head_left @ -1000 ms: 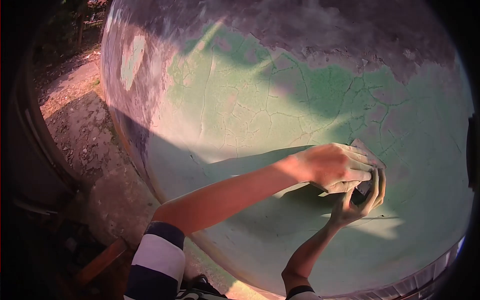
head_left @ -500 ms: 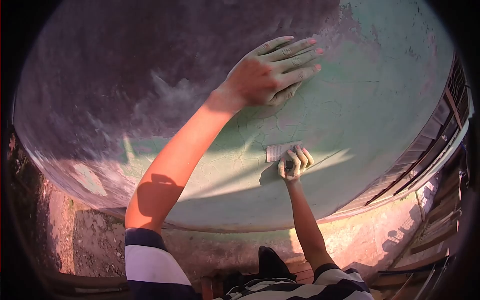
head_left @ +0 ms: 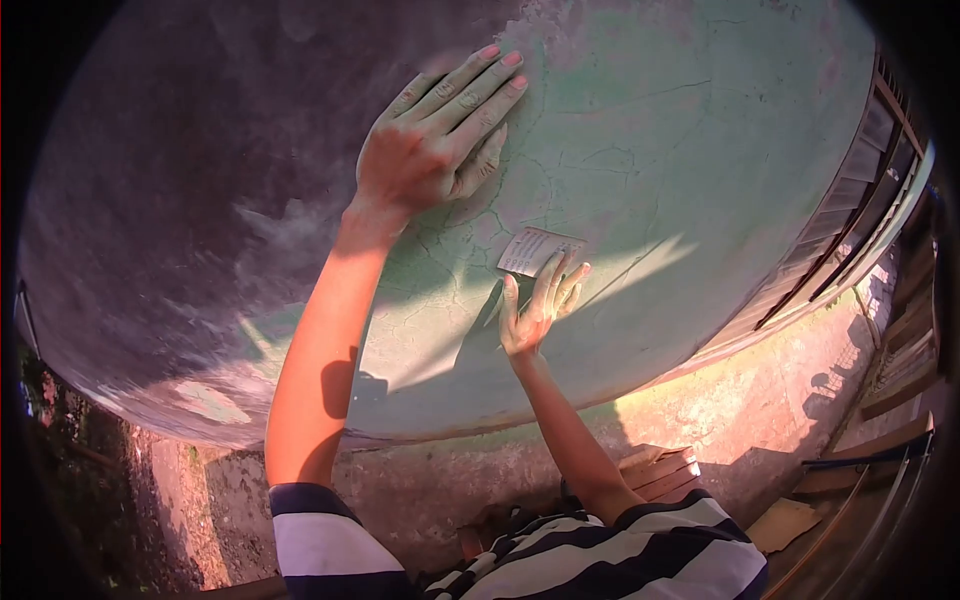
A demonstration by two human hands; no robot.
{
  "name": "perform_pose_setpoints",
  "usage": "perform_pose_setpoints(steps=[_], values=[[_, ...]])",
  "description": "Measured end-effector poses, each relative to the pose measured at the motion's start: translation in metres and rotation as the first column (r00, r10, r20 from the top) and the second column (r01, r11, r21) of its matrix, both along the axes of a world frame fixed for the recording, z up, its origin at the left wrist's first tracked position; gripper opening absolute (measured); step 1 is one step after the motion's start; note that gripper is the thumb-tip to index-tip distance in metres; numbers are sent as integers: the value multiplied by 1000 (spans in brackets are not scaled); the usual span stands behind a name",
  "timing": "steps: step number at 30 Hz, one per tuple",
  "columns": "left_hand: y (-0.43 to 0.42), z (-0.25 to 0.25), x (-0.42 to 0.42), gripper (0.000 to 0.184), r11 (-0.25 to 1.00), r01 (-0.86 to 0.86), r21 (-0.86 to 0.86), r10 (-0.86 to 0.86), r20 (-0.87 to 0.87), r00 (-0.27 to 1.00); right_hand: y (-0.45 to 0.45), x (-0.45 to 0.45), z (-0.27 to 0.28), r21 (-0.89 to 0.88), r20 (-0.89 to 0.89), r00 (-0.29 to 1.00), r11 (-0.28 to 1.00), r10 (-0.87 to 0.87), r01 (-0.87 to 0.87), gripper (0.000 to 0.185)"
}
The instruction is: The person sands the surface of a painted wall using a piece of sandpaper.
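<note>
Touching wall (head_left: 680, 160): left hand (head_left: 430, 145), flat | right hand (head_left: 537, 312): fingers spread at printed sheet (head_left: 530, 251) | lettering unreadable

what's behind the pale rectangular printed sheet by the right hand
Around the pale rectangular printed sheet, the cracked green-painted wall shows; whatever is directly behind it is covered. The bare right hand overlaps the sheet's lower right part.

sunlight brightens my left forearm (head_left: 325, 320) and streaks the shaded wall (head_left: 600, 190), which bows toward black, fisheye-curved corners.
</note>
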State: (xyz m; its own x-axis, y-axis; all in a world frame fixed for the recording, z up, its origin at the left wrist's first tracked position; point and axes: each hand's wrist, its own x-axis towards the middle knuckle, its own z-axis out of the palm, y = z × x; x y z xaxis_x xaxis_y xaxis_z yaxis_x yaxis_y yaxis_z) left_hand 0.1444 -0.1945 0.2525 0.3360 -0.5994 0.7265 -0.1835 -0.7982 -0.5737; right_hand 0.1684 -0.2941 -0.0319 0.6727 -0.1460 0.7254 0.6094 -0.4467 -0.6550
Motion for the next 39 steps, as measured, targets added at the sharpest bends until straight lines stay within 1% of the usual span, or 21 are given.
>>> perform_pose_setpoints(steps=[2,6,9,11,14,15,16,18,19,20,22,24,26,28,29,30,33,35,36,38,39], values=[[0,0,0,42,1000,0,6,0,1,1000,-3,5,4,48,-20,1000,999,20,-19,80],[1,-2,0,43,1000,26,-7,-26,3,1000,-8,10,-1,123,36,999,992,25,-29,72],[2,-1,2,43,999,46,-12,-46,4,999,-7,16,-1,137,98,995,991,-12,-1,69],[3,-3,1,43,998,58,-12,-58,-7,998,-5,16,3,144,130,986,986,-105,86,62],[7,-1,-1,42,986,163,25,-161,-54,985,-2,18,5,184,156,976,975,-154,124,54],[8,1,-2,39,975,216,47,-211,-88,974,-1,17,9,200,161,968,967,-193,160,38],[9,2,-3,36,960,271,69,-261,-121,958,1,22,10,216,151,963,958,-225,190,38],[16,-2,-2,31,937,345,46,-330,-200,923,2,29,9,296,318,928,950,-195,98,22],[18,-2,-3,26,921,390,14,-372,-268,889,2,24,21,311,307,924,942,-226,126,10],[19,-2,-3,26,908,418,28,-394,-283,875,5,22,26,327,295,920,932,-259,158,10],[16,0,-4,17,902,431,-12,-410,-333,849,6,15,30,330,317,943,944,-99,-12,9],[17,1,-3,17,882,471,3,-440,-348,827,19,4,31,338,304,949,941,-82,-27,6],[15,0,-1,16,860,510,4,-476,-352,806,35,-5,23,347,311,950,935,-39,-75,15],[14,-1,-2,15,901,433,9,-406,-329,853,46,-11,20,336,353,935,937,-33,-94,29],[14,-1,-2,13,900,436,13,-408,-326,853,46,-12,20,271,366,929,961,-55,-50,43],[14,-2,-2,13,894,448,2,-424,-323,846,47,-13,22,293,309,951,953,-23,-72,54],[16,1,-1,11,888,455,67,-412,-326,851,30,0,36,295,259,963,955,-76,-4,55],[14,0,-2,10,887,457,73,-415,-311,855,12,11,52,304,174,946,928,-275,214,48],[15,0,-2,10,882,464,76,-422,-307,853,7,16,48,306,179,942,926,-284,221,48],[13,1,2,10,879,468,86,-423,-311,851,-2,28,42,434,76,971,884,-225,171,42],[10,4,7,10,868,488,93,-441,-310,842,-2,24,42,412,87,964,890,-251,195,45]])
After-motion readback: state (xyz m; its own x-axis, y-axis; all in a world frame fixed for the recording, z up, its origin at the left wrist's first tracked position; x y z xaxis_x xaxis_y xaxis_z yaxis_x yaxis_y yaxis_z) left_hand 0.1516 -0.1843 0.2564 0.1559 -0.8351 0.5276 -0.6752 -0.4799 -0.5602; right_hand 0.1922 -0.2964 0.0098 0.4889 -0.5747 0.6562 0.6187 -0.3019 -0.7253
